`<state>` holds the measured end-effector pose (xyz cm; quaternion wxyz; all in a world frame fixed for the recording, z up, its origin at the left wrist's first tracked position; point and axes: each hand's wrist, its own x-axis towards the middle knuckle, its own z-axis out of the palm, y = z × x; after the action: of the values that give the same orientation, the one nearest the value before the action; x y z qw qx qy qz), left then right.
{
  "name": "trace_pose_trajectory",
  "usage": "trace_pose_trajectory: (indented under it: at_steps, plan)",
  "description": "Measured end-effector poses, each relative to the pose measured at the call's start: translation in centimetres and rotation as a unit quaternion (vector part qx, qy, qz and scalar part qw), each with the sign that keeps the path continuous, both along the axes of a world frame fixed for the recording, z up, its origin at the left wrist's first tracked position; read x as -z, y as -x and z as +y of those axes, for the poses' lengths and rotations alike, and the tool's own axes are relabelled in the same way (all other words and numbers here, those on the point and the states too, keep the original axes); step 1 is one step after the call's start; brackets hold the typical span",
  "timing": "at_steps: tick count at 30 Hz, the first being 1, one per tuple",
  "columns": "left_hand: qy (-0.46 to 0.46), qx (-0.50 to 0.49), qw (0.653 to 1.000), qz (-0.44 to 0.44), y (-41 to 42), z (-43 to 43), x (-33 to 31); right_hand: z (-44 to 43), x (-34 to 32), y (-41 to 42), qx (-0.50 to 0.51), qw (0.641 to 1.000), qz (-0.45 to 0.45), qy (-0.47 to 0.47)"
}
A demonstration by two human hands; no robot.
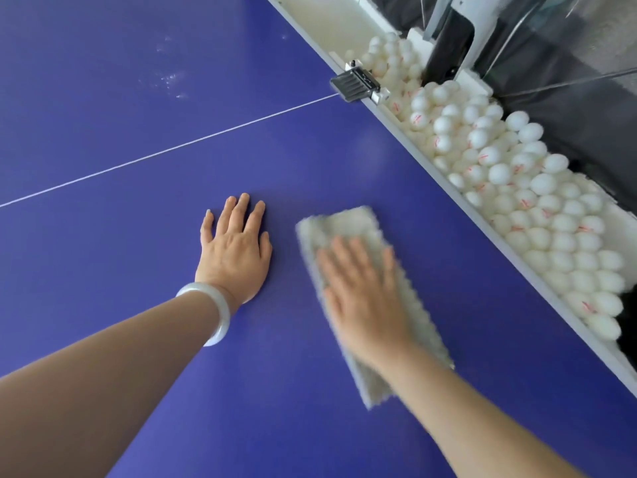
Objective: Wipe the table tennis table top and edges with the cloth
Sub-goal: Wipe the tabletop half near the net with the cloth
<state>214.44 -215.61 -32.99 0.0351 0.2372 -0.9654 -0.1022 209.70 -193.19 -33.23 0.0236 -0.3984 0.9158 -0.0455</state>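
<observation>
Pressing flat, the right hand (362,294) lies on a folded grey cloth (341,222), fingers straight, not curled round it; hand is motion-blurred. Cloth lies on the blue table tennis table top (138,81), long side toward 11 o'clock. At 9 o'clock of the cloth, the left hand (234,250) rests palm-down on bare top, fingers spread, holding nothing, white bangle (217,312) on its wrist. At 2 o'clock, a trough (465,205) along the table edge holds heaped white table tennis balls (517,201). Metal clamp (356,85) at 12 o'clock.

Blue table (138,98) w/ white line (165,150); grey cloth (348,225).
</observation>
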Motion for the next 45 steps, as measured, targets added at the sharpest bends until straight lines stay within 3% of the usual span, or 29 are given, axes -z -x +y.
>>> trace_pose_trajectory:
  at_steps: [2,3,8,13,17,21,23,25,27,28,31,34,37,39,41,43,45]
  plan:
    - [0.012,0.014,1.000,-0.013,-0.1,0.0,0.2,2.1,-0.2,-2.5,-0.131,0.991,-0.019,-0.015]
    - [0.019,0.021,0.999,-0.015,-0.2,0.0,0.3,3.6,-0.3,-1.7,-0.148,0.988,-0.025,-0.021]
    - [0.040,0.088,0.995,0.009,-0.9,0.7,-0.7,8.2,-1.4,5.6,0.112,0.992,-0.025,-0.043]
    - [0.055,0.178,0.982,0.013,-8.5,6.2,-1.1,7.6,-0.5,6.8,0.157,0.987,-0.030,-0.023]
    - [0.034,0.145,0.988,-0.028,-15.4,9.4,-0.3,7.2,-0.1,7.1,0.213,0.976,-0.023,-0.044]
    - [0.025,0.107,0.993,-0.038,-16.0,10.1,-0.5,5.9,-0.3,3.3,0.285,0.957,-0.027,-0.034]
    - [0.025,0.108,0.993,-0.046,-15.7,10.1,-0.7,5.3,-0.4,-1.1,0.220,0.975,-0.012,-0.019]
    - [0.023,0.110,0.992,-0.054,-15.7,10.0,-0.7,6.3,-0.6,-5.7,0.065,0.998,-0.014,-0.002]
    - [0.027,0.111,0.992,-0.055,-15.7,10.0,-0.6,9.4,-0.7,-6.9,-0.073,0.997,-0.029,-0.003]
    - [0.027,0.111,0.992,-0.056,-15.8,10.0,-0.6,11.4,-0.8,-5.6,-0.095,0.995,-0.029,-0.004]
    - [0.028,0.109,0.992,-0.054,-15.8,10.0,-0.4,16.6,-1.0,0.6,0.045,0.999,0.000,-0.015]
    - [0.027,0.107,0.993,-0.051,-15.8,10.2,-0.4,18.0,-1.2,4.5,0.241,0.969,-0.024,-0.038]
    - [0.032,0.105,0.993,-0.051,-15.8,10.2,-0.5,14.5,-1.1,2.0,0.291,0.956,-0.021,-0.015]
    - [0.032,0.105,0.993,-0.054,-15.9,10.2,-0.6,11.6,-0.7,-2.2,0.203,0.979,-0.005,0.006]
    - [0.032,0.103,0.992,-0.058,-15.9,10.2,-0.8,9.8,-0.3,-7.4,0.044,0.999,-0.014,0.023]
    - [0.035,0.103,0.992,-0.060,-15.9,10.2,-0.9,10.1,-0.1,-10.5,-0.107,0.994,-0.024,0.023]
    - [0.033,0.102,0.992,-0.061,-15.8,10.2,-1.0,11.4,0.0,-9.1,-0.161,0.986,-0.033,0.031]
